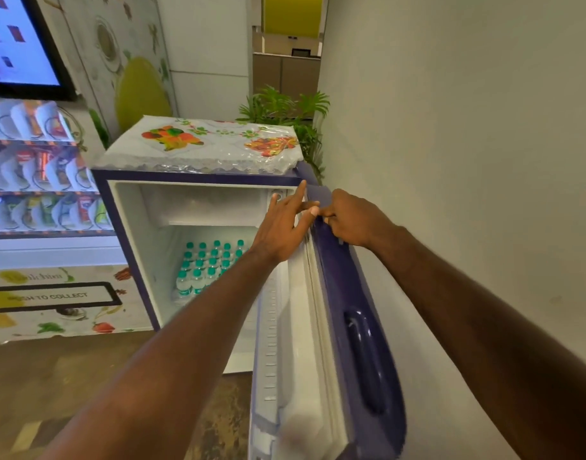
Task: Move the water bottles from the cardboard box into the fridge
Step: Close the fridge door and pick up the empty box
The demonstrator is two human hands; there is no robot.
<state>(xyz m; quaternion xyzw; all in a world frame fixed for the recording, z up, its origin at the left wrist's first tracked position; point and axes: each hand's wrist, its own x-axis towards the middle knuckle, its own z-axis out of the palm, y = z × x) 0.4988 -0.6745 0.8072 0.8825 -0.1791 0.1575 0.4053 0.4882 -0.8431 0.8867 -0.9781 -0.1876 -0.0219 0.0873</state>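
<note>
My small white-lined fridge with the dark blue shell point(132, 247) stands open in front of me, and as I judge it the loading is largely done: a tight block of clear plastic water bottles with teal caps point(207, 265) fills the lower shelf in about 4 rows, upright and touching one another. The cardboard box is nowhere in my view, so I cannot tell whether any bottles are left in it. The small top compartment looks bare, and my left forearm hides the right part of the shelf.

The dark blue fridge door with its moulded handle point(348, 313) hangs open on my right, edge-on to me, its outer face near the pale plain wall point(467, 161). That leaves only a narrow wedge between door and wall, so I judge the door can swing little further out; the free way is inward, across the cabinet mouth. To the left, a vending machine with snack racks point(42, 180) stands just beside the fridge, and the brown floor in front lies open for my feet.

Both hands are at the door's top corner. My left hand point(281, 224) has its fingers straight and spread, holding nothing, resting against the inner edge. My right hand point(348, 217) curls over the top edge of the door, fingers bent around it. I read this as readying to push the door closed.
</note>
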